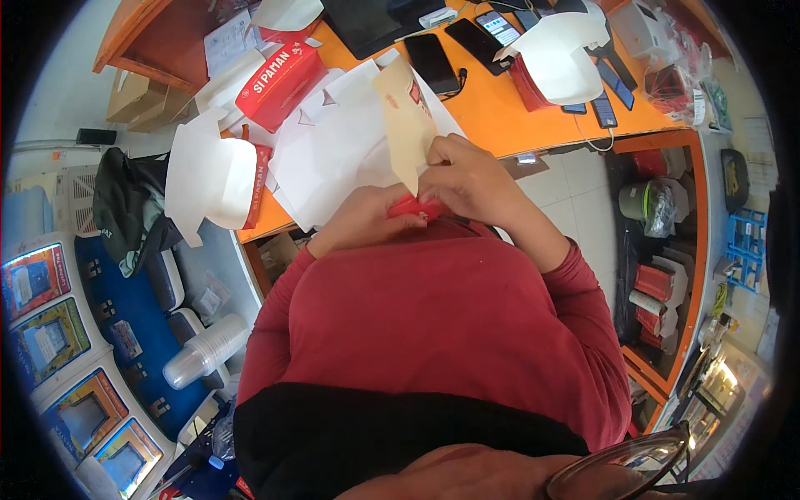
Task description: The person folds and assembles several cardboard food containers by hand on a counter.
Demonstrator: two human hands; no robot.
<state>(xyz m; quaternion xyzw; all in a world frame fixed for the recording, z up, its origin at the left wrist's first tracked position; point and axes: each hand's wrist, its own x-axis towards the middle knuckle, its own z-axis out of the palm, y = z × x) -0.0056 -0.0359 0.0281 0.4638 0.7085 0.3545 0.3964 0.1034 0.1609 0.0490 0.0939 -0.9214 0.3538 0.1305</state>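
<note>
Both my hands are close to my body at the orange table's near edge. A small red folded piece [408, 207] with white print is between them; it may be part of a carton. My left hand [362, 218] pinches it from the left, thumb on top. From the right, the bent fingers of my right hand [467, 177] press on its upper edge. A tan printed paper piece [403, 112] stands up just beyond, its lower tip at my right fingers. White flat cardboard [325, 150] lies under and behind my left hand.
Folded red-and-white food boxes stand around: a closed one [279, 87], an open one [221, 179] at left, another [567, 62] at right. Several phones [433, 63] and cables lie on the orange table [492, 117]. Stacked clear cups [204, 354] are at left, an orange shelf [696, 250] at right.
</note>
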